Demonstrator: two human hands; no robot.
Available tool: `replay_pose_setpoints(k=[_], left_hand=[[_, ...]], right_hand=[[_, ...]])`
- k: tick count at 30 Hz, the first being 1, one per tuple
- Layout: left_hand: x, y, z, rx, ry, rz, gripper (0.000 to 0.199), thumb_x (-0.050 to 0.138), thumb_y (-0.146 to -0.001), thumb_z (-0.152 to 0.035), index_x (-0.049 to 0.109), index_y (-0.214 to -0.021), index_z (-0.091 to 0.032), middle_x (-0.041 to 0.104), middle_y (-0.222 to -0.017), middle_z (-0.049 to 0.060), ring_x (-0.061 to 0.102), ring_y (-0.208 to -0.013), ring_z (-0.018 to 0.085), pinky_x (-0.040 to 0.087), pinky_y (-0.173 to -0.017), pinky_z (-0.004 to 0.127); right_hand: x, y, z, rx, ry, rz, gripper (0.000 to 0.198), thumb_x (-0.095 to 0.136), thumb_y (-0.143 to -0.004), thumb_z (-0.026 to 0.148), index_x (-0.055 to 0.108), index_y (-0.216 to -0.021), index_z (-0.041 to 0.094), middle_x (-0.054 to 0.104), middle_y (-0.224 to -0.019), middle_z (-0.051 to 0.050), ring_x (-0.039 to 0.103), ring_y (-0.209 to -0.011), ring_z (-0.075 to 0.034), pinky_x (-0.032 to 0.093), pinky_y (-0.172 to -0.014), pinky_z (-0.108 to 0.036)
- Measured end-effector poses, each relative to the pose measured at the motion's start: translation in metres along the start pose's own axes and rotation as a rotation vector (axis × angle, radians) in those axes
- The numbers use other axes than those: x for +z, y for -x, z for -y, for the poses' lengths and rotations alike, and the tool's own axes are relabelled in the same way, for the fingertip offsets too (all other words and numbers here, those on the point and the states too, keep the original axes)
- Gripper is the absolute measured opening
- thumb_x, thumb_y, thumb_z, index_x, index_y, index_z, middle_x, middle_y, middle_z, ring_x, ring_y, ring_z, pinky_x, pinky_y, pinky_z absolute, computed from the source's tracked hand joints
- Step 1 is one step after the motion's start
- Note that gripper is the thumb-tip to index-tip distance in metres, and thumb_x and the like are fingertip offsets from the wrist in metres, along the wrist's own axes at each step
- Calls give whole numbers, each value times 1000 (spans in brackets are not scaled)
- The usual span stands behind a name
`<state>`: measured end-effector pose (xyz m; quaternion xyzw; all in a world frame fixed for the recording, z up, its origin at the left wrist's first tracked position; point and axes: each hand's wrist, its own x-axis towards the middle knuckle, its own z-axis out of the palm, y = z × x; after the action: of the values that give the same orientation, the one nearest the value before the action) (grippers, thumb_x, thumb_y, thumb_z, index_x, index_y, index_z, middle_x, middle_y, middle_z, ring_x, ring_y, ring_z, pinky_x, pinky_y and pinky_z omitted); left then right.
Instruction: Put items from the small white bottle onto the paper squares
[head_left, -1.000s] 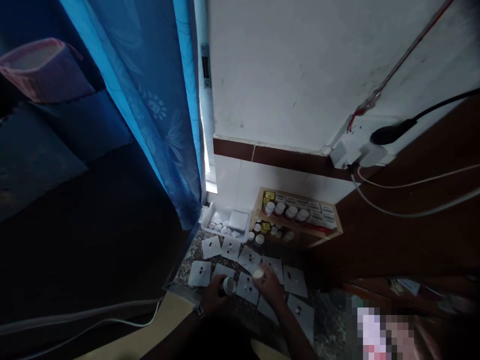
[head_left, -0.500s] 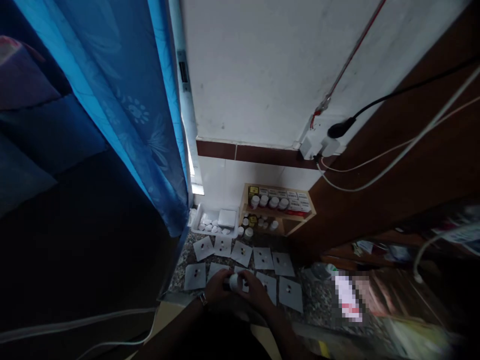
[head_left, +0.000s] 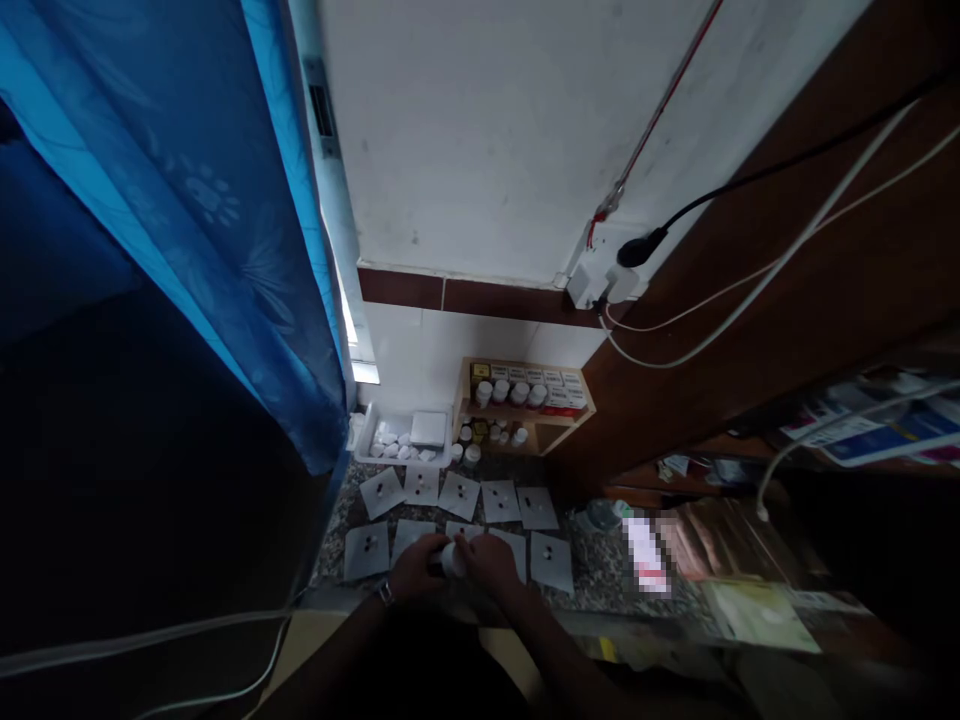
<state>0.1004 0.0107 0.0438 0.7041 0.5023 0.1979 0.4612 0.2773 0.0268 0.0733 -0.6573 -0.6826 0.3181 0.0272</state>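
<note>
Low over the front of the counter, a small white pill bottle (head_left: 452,561) is between my two hands. My left hand (head_left: 417,569) is wrapped round its left side. My right hand (head_left: 491,563) is closed against its right side, fingers at the upper part; whether the cap is on I cannot tell. Around and beyond my hands lie two rows of square white papers (head_left: 551,572) with small dark and pale pills (head_left: 370,544) on them. My hands partly cover the middle papers of the front row.
A white plastic tray (head_left: 362,449) with folded white packets stands at the back left. Beside it, a wooden shelf (head_left: 576,431) holds bottles and boxes. A blue curtain (head_left: 247,250) hangs at left. Brown folders (head_left: 720,535) and cables (head_left: 705,350) are at right.
The view has swung right, so everything sits further left. My right hand has closed in over the bottle, whose round white end faced me before.
</note>
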Motion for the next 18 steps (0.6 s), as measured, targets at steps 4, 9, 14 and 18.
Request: replay_pose_setpoints(k=[4,9,14,18], left_hand=[[3,-1,7,-32,2,-18,57,70,-56,-20,55,-111,-20,61,-108,5,56,-97,24,44,-86,33],[4,-1,20,-26,-3,3,55,68,-58,-21,55,-111,-21,61,-108,4,56,-97,24,44,-85,33],[9,1,24,0,6,-6,56,71,-58,-25,54,-111,-20,61,-109,5,56,-97,23,43,-85,32],[7,2,19,6,18,-26,54,71,-58,-24,56,-109,-20,62,-107,5,57,-96,23,44,-85,32]], right_hand=[[4,1,0,-115,-308,-42,49,26,-87,51,62,-99,21,65,-102,-8,58,-95,-20,42,-79,-30],[5,4,-8,-122,-453,-12,51,32,-84,51,52,-119,18,66,-99,-9,60,-90,-21,45,-78,-33],[6,4,-7,-439,-311,27,49,60,-69,39,55,-114,23,59,-114,-7,54,-103,-21,42,-84,-31],[11,1,2,-167,-117,-4,30,43,-82,39,63,-96,21,67,-85,-7,61,-82,-19,44,-75,-31]])
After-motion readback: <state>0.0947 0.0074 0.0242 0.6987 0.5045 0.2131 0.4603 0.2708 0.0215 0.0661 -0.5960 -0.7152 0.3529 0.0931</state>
